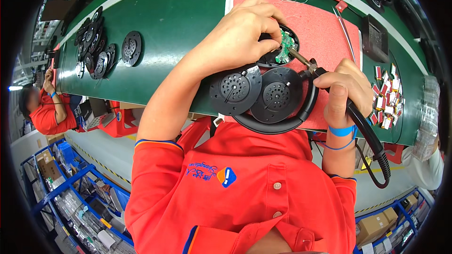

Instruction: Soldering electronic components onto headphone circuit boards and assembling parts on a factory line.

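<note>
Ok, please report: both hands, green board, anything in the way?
Left hand at green board. Right hand gripping soldering iron, tip at board. Left fingers partly cover view.

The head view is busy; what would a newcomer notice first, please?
Probably the green circuit board in a black shell over the pink mat, between the left hand and the soldering iron in the right hand. Next, the red and white packs heaped at the right of the table and black discs at its left.

Head-worn fisheye, looking down, close in
It faces the left hand, right hand and green counter from above the red shirt (straight edges bow toward the dark rim).
</note>
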### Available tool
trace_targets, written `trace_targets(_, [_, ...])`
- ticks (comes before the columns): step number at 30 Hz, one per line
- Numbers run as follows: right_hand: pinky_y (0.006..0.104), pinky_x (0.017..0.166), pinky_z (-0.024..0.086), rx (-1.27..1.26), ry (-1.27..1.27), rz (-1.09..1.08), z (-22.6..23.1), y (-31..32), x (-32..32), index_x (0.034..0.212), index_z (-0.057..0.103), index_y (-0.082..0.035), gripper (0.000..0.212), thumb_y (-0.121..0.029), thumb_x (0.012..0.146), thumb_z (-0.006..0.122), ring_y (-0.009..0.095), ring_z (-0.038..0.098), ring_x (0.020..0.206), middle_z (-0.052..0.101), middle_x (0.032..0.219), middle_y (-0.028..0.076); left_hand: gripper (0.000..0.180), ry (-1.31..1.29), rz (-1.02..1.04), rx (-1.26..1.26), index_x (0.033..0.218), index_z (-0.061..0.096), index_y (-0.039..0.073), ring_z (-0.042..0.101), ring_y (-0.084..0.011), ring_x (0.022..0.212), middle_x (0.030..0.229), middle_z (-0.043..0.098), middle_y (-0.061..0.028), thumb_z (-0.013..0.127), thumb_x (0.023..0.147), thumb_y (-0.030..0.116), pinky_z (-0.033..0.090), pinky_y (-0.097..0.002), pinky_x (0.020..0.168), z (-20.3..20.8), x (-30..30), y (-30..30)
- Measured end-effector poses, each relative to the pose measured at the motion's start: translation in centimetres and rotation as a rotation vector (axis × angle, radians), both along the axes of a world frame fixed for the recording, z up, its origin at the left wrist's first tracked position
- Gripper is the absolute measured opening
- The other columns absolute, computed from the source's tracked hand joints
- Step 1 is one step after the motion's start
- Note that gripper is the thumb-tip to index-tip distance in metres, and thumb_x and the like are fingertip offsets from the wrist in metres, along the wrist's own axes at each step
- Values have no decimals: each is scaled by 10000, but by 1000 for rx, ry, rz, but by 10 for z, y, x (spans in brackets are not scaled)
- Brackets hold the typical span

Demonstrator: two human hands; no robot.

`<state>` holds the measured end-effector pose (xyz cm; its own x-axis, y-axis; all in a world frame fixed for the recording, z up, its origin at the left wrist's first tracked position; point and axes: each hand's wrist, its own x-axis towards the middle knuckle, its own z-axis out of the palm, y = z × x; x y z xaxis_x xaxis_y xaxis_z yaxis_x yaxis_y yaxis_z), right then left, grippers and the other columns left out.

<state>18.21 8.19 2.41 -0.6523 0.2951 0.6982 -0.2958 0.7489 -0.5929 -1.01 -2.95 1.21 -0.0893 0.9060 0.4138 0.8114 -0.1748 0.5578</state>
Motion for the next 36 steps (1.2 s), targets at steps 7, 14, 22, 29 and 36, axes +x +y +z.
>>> trace_targets(7, [287, 452, 277, 17, -22, 6, 1, 0, -1, 653, 597, 4, 376, -249, 919, 517, 143, 407, 480, 523, 545, 53, 77, 115, -4, 61, 734, 653, 15, 545, -266, 964, 998, 644, -64, 692, 677, 48, 411, -374, 877, 0, 1, 0])
trace_targets(14, [291, 448, 288, 34, -38, 13, 1, 0, -2, 651, 599, 4, 374, -242, 919, 514, 149, 416, 480, 522, 543, 54, 83, 133, -8, 76, 723, 639, 12, 548, -264, 966, 994, 646, -60, 688, 661, 37, 411, -367, 882, 0, 1, 0])
trace_targets(22, [292, 451, 298, 47, -55, 24, 0, 1, -2, 658, 602, 6, 368, -240, 918, 518, 156, 420, 480, 539, 558, 58, 75, 154, 8, 72, 728, 635, 19, 549, -265, 986, 991, 648, -52, 678, 671, 40, 398, -383, 897, -1, 3, 0])
trace_targets(29, [300, 453, 304, 68, -62, 36, 0, 2, -2, 652, 587, 1, 369, -240, 921, 513, 160, 418, 479, 559, 571, 57, 69, 178, 19, 52, 728, 632, 27, 547, -262, 1006, 998, 644, -48, 674, 677, 49, 391, -380, 895, 0, 5, -1])
trace_targets(36, [294, 446, 292, 32, 3, 13, 0, 0, -1, 637, 579, 6, 383, -243, 920, 513, 155, 408, 470, 556, 562, 60, 66, 203, 24, 55, 731, 633, 34, 538, -261, 1031, 1021, 638, -47, 672, 681, 53, 389, -384, 896, 1, 5, -2])
